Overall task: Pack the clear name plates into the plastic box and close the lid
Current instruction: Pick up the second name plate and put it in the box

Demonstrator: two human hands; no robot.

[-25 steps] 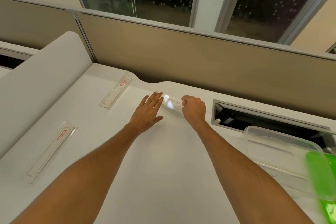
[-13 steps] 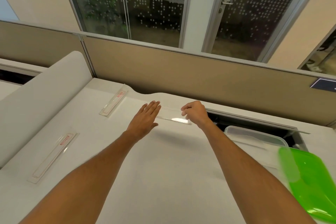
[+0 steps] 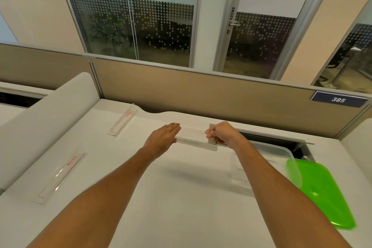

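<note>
The right hand (image 3: 222, 134) is pinching the right end of a clear name plate (image 3: 196, 140) with curled fingers, holding it above the white desk (image 3: 181, 197), while the left hand (image 3: 164, 139) is lying flat with straight fingers together against the plate's left end. Two more name plates are lying on the desk to the left, one far (image 3: 122, 123) and one near (image 3: 59, 176). The clear plastic box (image 3: 269, 159) is sitting open at the right, with its green lid (image 3: 324, 193) lying just beside it on the near right.
</note>
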